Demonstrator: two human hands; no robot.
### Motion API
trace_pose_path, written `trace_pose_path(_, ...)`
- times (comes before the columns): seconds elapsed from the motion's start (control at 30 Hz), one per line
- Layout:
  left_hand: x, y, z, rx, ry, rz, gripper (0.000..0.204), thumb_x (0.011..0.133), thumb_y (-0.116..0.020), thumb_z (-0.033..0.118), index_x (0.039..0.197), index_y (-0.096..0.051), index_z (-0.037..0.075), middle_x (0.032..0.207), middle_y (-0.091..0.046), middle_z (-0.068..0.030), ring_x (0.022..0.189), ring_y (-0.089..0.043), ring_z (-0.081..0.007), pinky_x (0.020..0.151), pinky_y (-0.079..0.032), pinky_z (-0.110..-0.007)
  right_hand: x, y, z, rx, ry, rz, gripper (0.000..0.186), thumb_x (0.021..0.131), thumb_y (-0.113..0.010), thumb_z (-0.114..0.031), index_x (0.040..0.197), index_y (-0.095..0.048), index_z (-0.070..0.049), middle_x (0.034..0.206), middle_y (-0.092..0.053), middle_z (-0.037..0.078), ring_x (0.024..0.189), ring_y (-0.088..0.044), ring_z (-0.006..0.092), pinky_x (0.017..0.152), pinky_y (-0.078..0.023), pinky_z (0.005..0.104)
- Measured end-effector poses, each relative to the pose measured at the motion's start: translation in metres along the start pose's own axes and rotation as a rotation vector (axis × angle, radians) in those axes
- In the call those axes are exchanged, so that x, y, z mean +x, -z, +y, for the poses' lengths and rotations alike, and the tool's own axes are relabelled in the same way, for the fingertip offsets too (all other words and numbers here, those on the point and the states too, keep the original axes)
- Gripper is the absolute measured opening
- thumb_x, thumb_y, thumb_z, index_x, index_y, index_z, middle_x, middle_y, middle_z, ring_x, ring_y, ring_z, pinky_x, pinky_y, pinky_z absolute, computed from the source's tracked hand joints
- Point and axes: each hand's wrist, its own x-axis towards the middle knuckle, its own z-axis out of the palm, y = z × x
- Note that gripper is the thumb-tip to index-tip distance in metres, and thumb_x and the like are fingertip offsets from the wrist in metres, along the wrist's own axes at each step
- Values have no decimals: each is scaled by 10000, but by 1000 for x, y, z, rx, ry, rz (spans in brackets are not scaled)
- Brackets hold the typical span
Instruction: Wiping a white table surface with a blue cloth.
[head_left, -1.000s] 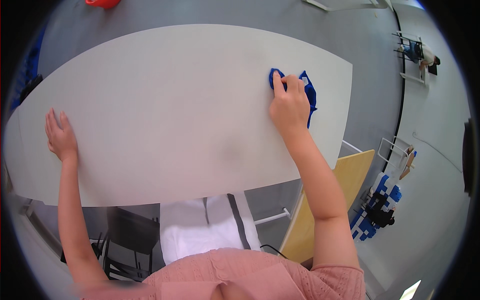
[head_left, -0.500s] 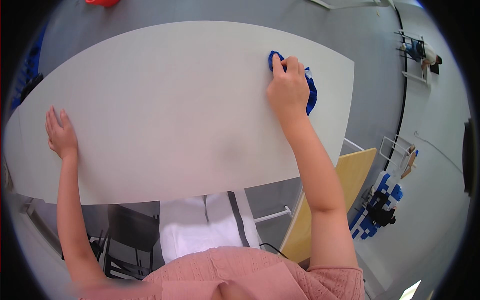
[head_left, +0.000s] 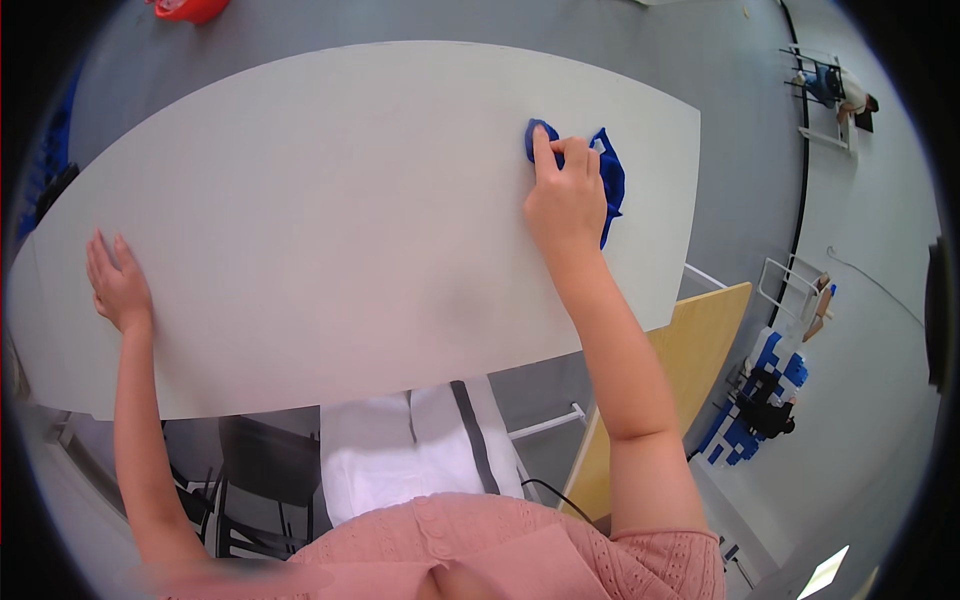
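Note:
A white tabletop [head_left: 350,220] spreads out before me. On its right side my right hand [head_left: 567,195] presses down on a bunched blue cloth [head_left: 613,178], fingers curled over it. Parts of the cloth stick out beyond the fingertips and to the right of the hand, and a small white patch shows on it. Toward the table's left end my left hand [head_left: 120,285] rests flat on the surface, fingers stretched out, holding nothing.
Close to my body stand a dark chair [head_left: 265,460] and a white padded seat [head_left: 385,455]. A wooden board [head_left: 705,350] leans at the table's right. Beyond the far edge is a red container [head_left: 192,8]. A person [head_left: 850,95] sits far off at the right.
My right hand and the blue cloth have moved slightly toward me and to the left. My left hand stays on the table, a little nearer in view.

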Motion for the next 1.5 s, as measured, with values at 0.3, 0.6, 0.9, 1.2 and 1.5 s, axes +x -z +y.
trace_pose_path(0.3,2,-5,-4,24,-3,8,594,980,-331,576,1476,-378,253,1558,-327,-14,1437,-280,-218,1116,-178,-577,3,-5,2,1,21,26,403,721,-632,11,1120,-680,-18,952,-532,69,840,-529,243,608,-464,313)
trace_pose_path(0.6,1,-5,0,12,-2,17,593,979,-328,577,1474,-382,254,1555,-334,-11,1438,-277,-212,1114,-182,-574,31,-8,2,-63,30,170,433,755,-596,29,1183,-645,-19,1166,-588,80,1015,-578,257,781,-480,330)
trace_pose_path(0.9,3,-5,2,-19,-20,17,598,977,-330,581,1473,-383,251,1550,-342,-16,1435,-283,-214,1114,-186,-575,18,-7,-8,205,-16,86,414,758,-595,54,1164,-653,-7,1207,-592,92,1095,-560,285,880,-493,363)
trace_pose_path(1.2,1,-1,-2,-11,6,-2,604,977,-330,584,1476,-378,247,1555,-332,-16,1440,-274,-211,1113,-182,-582,-12,-6,-24,97,-31,66,380,753,-625,19,1130,-665,-17,1060,-543,82,1002,-535,279,795,-463,367)
trace_pose_path(1.5,3,-1,-5,-8,15,-9,599,974,-330,587,1476,-377,262,1556,-329,-10,1441,-273,-206,1117,-184,-569,3,-12,-31,41,-41,125,355,750,-623,-3,1099,-685,-28,984,-549,67,887,-540,244,659,-456,347)
